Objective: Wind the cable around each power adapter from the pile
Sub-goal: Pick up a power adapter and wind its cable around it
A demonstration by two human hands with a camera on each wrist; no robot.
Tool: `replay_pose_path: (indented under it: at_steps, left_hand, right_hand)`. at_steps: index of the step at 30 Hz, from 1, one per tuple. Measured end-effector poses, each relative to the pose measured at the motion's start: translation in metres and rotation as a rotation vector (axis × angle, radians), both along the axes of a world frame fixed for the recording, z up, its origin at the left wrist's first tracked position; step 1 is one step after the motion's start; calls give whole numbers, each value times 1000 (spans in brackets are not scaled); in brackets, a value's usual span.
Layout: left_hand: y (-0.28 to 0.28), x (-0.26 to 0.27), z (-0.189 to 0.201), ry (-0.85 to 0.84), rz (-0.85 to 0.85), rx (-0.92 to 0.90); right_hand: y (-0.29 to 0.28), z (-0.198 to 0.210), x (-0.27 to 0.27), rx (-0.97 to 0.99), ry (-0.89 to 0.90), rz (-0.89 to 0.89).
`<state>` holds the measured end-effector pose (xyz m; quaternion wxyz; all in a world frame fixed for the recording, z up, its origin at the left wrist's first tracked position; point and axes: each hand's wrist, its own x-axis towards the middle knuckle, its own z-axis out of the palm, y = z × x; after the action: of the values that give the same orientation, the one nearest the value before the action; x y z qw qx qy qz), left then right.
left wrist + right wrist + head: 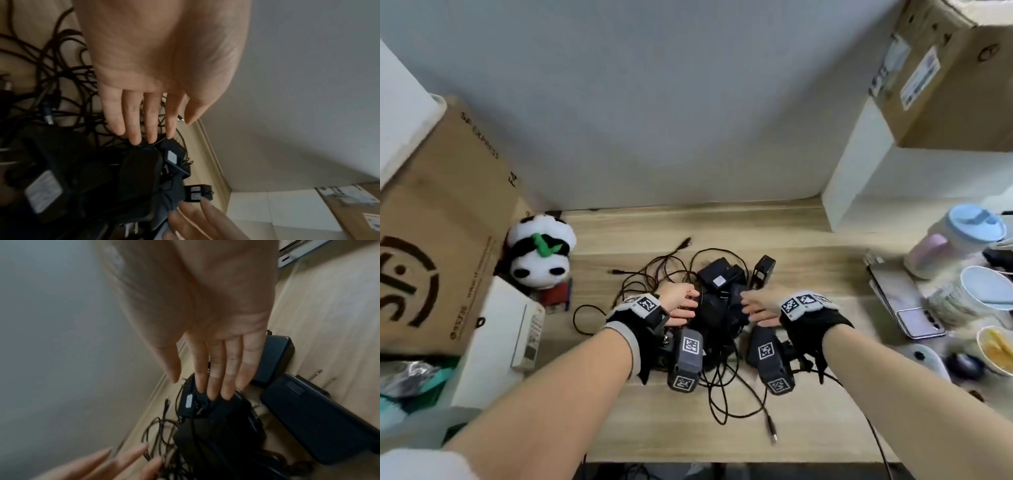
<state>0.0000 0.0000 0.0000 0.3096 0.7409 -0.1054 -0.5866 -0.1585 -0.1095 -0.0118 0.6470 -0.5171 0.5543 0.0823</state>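
Wood tabletop (808, 240) against a grey wall, boxes either side. Pile (722, 291) of black adapters sits mid-table, cables (650, 274) tangled all round it, none wound yet as far as I can see (so task basically at the start). My left hand (681, 301) and right hand (760, 305) hover at the pile, fingers (133, 129) straight and slightly spread, gripping nothing. Left to do: every adapter. In the way: knotted leads, panda toy (541, 253) left, cups (983, 291) and phone (914, 322) right.
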Motion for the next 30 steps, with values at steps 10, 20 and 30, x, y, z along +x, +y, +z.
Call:
replay_pose_path:
  at_steps: [10,20,30]
  left_hand:
    - [10,-7,-23,55,43,46]
    - [18,-5,-22,192,53,-44]
    - [14,7,8,69,33,-194]
  right_hand:
    - [29,-27,26,-510,294,349]
    - [21,-24,9,-63,-212,45]
    - [11,32,4,-57,-445,51]
